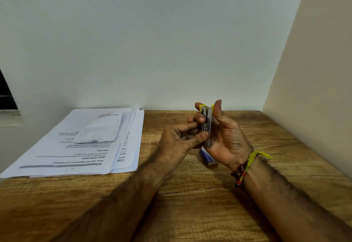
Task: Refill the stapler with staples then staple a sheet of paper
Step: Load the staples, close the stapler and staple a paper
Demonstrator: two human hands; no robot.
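A small metal stapler with yellow plastic parts [207, 125] stands upright above the wooden table, gripped in my right hand [226, 137]. My left hand [181, 139] pinches its lower end with thumb and fingers; whether it holds staples I cannot tell. A blue staple box [208, 158] lies on the table just under my right palm, partly hidden. A stack of printed paper sheets [91, 146] lies to the left with a folded sheet [101, 127] on top.
The wooden table [190, 203] runs up to a white wall at the back and a beige wall on the right. A dark window opening [7, 93] shows at the far left. Thread bracelets circle my right wrist [245, 165].
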